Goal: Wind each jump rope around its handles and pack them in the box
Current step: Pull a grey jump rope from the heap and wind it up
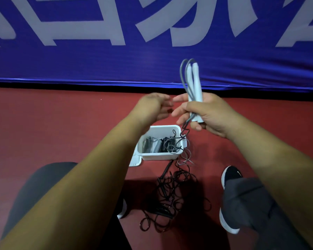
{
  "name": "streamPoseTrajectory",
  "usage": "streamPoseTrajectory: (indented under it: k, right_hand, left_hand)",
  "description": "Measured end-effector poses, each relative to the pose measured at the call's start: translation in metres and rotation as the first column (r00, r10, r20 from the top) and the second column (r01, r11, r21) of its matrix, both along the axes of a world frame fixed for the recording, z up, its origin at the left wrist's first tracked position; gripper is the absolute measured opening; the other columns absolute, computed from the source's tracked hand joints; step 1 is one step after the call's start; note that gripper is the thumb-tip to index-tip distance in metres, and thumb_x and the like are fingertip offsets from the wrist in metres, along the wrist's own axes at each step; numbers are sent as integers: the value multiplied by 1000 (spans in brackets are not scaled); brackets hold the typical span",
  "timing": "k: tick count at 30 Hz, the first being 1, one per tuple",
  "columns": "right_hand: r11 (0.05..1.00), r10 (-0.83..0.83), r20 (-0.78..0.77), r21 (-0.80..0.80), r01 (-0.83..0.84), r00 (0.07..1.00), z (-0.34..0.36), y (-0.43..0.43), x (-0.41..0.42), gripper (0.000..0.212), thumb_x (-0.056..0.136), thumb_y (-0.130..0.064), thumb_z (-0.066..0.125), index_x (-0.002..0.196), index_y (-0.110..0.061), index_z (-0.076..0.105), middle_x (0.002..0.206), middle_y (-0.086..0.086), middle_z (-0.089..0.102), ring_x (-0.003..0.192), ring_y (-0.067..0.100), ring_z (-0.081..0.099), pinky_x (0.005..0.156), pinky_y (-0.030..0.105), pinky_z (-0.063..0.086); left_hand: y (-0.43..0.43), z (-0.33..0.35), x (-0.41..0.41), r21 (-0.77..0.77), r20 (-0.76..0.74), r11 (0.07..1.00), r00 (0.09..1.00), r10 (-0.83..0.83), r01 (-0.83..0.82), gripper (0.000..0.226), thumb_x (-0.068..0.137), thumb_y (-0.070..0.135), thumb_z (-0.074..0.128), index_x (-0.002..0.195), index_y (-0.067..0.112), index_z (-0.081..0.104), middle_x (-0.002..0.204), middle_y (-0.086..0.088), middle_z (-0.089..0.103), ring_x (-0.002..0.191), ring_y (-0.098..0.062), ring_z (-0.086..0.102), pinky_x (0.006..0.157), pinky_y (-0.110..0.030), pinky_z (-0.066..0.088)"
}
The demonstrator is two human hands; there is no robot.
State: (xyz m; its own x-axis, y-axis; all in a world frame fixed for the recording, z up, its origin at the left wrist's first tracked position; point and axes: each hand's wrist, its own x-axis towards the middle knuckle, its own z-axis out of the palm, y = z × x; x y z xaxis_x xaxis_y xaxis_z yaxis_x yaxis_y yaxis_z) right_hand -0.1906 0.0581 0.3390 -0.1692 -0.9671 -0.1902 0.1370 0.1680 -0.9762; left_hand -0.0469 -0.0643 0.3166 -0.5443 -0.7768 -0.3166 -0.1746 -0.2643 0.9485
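My right hand (204, 112) grips two white jump-rope handles (194, 82) held upright together, with their grey rope (183, 74) looping above the tips and trailing down past the hand to the floor. My left hand (153, 105) is blurred just left of it, fingers loosely curved, and whether it pinches the rope is unclear. Below the hands a white box (177, 129) stands on the red floor, holding several wound ropes, grey and black. A tangled black jump rope (167, 197) lies on the floor in front of the box.
A white lid (135, 160) lies beside the box's left corner. A blue banner with white lettering (152, 65) stands along the far floor edge. My knees and black shoes (230, 175) flank the rope pile.
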Motion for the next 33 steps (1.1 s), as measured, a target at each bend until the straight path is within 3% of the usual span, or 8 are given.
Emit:
streamPoseTrajectory:
  k: [3,6,9,12,18,23,28,33]
  right_hand:
    - [998,-40,55,-40,42,998,14,3,-10,30,103,-1,55,133,-1,60,104,23,77,73,23,75,37,21,35]
    - [994,-81,60,-65,85,995,21,5,-19,32,104,-3,56,135,-4,61,106,23,77,77,26,73,37,22,38]
    - [982,-159,38,-100,162,987,23,7,-23,32,104,-3,57,135,-6,61,107,22,78,81,24,76,39,21,38]
    - [963,-239,57,-111,244,969,24,9,-27,34,104,-3,56,138,-7,58,107,21,79,88,25,78,40,22,38]
    - [904,-423,-67,-110,414,904,16,6,-38,39,101,-2,57,139,-6,49,102,15,81,89,32,81,40,24,40]
    - [907,-417,-96,-101,408,904,5,4,-34,36,106,-5,53,141,-4,46,101,16,80,85,32,81,39,24,41]
    - [917,-396,-61,-79,391,916,5,0,-28,31,108,-7,52,138,-5,47,99,16,81,86,33,81,38,24,41]
    - [903,-429,-67,-57,426,901,1,-7,-26,29,107,-10,53,135,-5,50,96,13,81,84,32,81,40,26,43]
  left_hand:
    - [19,-20,-4,-102,117,920,923,-367,379,27,103,26,56,126,19,70,111,3,79,103,-9,74,95,-37,52]
    - [36,-15,-5,-87,72,843,847,-526,531,25,104,12,56,121,13,73,113,4,78,103,1,70,97,-22,48]
    - [39,-10,-5,-88,-41,825,826,-562,558,26,93,0,55,103,9,77,96,-2,75,101,-15,68,103,-33,50]
    - [35,-3,-4,-84,-92,840,835,-542,536,29,85,3,53,93,15,78,90,-7,69,92,-20,65,92,-32,50]
    - [22,7,3,-168,168,646,668,-725,744,32,102,-5,56,127,12,65,120,-14,75,108,-17,66,96,-33,49]
    - [24,25,16,50,244,623,596,-765,780,10,97,13,70,107,10,70,110,-22,76,100,-24,74,95,-39,55]
    - [31,41,29,308,13,466,486,-874,829,20,95,4,66,115,7,66,120,-22,74,115,-36,71,89,-33,62]
    - [33,44,34,176,252,603,557,-792,778,17,93,1,73,104,13,69,101,-16,77,92,-30,78,69,-28,62]
